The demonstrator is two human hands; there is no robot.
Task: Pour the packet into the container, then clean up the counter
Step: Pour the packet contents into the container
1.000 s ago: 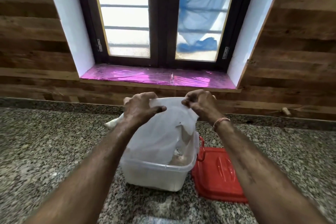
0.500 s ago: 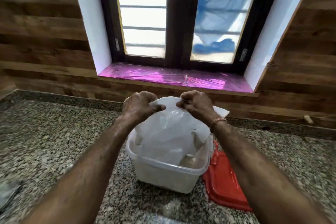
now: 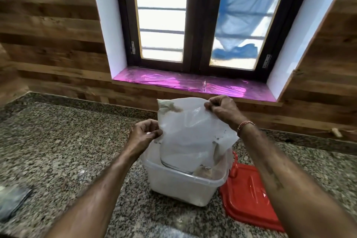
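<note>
Packet [image 3: 189, 131] hangs upright with its lower end inside the clear container [image 3: 183, 185] on the granite counter [image 3: 58, 150], left hand [image 3: 144, 133] pinching its 9 o'clock edge, right hand [image 3: 222, 109] pinching the 1 o'clock corner, hands apart, red lid [image 3: 247, 197] at the container's 3 o'clock.

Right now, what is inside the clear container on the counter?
The lower end of the white packet hangs inside the container, and a little pale powder shows near its right corner. The packet covers the rest, so the fill level cannot be seen.
</note>
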